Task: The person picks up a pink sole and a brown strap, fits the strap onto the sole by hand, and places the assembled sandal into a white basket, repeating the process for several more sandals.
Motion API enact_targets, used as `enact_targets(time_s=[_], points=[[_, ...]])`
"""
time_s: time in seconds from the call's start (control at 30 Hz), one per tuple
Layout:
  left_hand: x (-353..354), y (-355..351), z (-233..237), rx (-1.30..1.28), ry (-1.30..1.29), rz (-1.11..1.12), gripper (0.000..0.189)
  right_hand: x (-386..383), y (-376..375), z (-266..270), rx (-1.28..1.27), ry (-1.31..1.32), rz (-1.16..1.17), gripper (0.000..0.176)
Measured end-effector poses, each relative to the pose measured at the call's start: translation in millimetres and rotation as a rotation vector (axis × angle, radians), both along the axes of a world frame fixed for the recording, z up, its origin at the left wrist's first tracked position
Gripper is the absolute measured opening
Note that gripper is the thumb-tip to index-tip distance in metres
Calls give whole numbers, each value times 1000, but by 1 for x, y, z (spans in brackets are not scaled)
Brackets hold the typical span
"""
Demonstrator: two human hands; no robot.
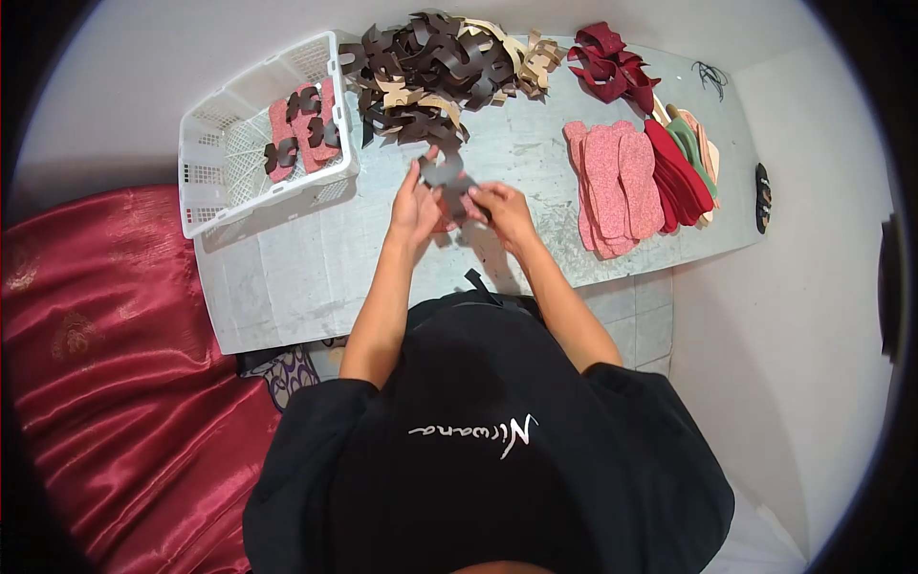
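Left hand [416, 206]: loosely curled and partly open, thumb raised; it steadies the left side of the dark strap piece [442, 170].
Right hand [502, 212]: thumb and fingertips closed in a pinch on the right side of that same piece.
Dark strap piece: up between the two hands, over the table [296, 287]; motion blurs it, and the pinkish patch beneath could be a sole or merely fingers.
Strap pile [445, 67]: just beyond both hands; brown-black and tan cut-outs heaped in a tangle.
White basket [203, 143]: to the left of the left hand; pink pieces [280, 120] inside carry dark straps.
Pink stack [602, 187]: to the right of the right hand; red soles [679, 182] lie beside it.
Maroon straps [612, 67]: beyond the right hand, off to its right.
Likely trouble: a slack left hold could let the piece twist or slip; a careless reach forward could snag the tangled pile and drag extra straps out.
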State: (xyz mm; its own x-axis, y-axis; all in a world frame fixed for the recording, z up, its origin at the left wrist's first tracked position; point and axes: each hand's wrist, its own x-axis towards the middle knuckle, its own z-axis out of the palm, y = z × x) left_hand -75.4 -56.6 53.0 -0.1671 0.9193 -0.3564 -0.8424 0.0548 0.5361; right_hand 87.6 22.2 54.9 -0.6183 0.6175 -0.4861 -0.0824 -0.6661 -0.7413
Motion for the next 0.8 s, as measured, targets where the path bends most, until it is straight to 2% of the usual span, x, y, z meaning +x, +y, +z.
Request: enact_targets(time_s=[0.07, 0.17, 0.23, 0.3, 0.33, 0.37, 0.47, 0.57, 0.63, 0.67, 0.7, 0.73, 0.77, 0.8], points=[[-4, -13, -21, -54, 6, 26, 47, 5, -12, -4, -40, -184, -32, 17], [-5, -35, -37, -142, 62, 189, 42, 13, -17, -26, 55, -288, -38, 19], [-5, -46, -39, -162, 25, 250, 40, 13, -17, -17, 24, -252, -116, 16], [-8, -50, -43, -188, -45, 357, 38, 14, -13, -15, 123, -429, 53, 12], [-9, -51, -47, -171, -53, 370, 41, 14, -15, -13, 106, -440, 118, 15], [-14, -51, -50, -172, -52, 366, 41, 13, -19, -15, 104, -440, 114, 15], [-22, -47, -49, -152, -147, 172, 51, 6, -25, -31, -4, -352, 29, 19], [-21, -47, -51, -215, -7, 96, 49, -2, -17, -41, 132, -344, -27, 23], [-19, -46, -54, -210, -44, 162, 46, -5, -11, -41, 258, -439, 12, 26], [-18, -46, -55, -204, -81, 225, 43, -6, -8, -47, 276, -466, 22, 37], [-19, -46, -62, -198, -119, 290, 41, -7, -11, -42, 273, -469, 26, 37], [-20, -46, -71, -133, -257, 379, 36, -10, -14, -38, 200, -490, -5, 46], [-22, -46, -79, -137, -260, 383, 36, -13, -17, -34, 128, -511, -38, 55], [-21, -47, -81, -123, -325, 409, 35, -15, -18, -38, -10, -449, 31, 58]])
